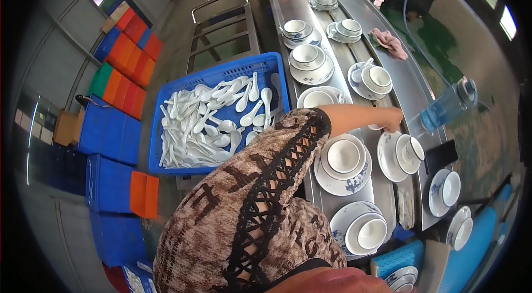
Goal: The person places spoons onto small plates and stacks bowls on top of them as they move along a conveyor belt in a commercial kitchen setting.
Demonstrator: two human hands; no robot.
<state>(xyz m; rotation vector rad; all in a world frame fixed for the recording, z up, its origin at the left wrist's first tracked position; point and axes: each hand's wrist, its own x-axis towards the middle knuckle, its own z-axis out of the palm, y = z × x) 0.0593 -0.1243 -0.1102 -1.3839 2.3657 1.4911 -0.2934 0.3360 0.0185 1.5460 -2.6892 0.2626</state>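
My left hand [394,119] reaches across the metal counter at the end of a bare forearm, its fingers curled closed. Whatever they hold is hidden. Just under the wrist, a small white piece of crockery [376,126] is mostly covered by my arm. Directly below the hand sits a plate with tilted white bowls [409,154]. Left of that, a bowl [343,156] rests stacked on a larger dish and a blue-patterned plate. Beyond my hand, another set holds a bowl [379,77] with a white spoon beside it. My right hand is out of view.
A blue crate [220,74] of white spoons stands left of the counter [327,27]. More dish sets line the counter into the distance. At the right are a blue water bottle [443,107], a dark phone [441,156] and a pink cloth [390,44]. A metal trolley [221,27] stands behind the crate.
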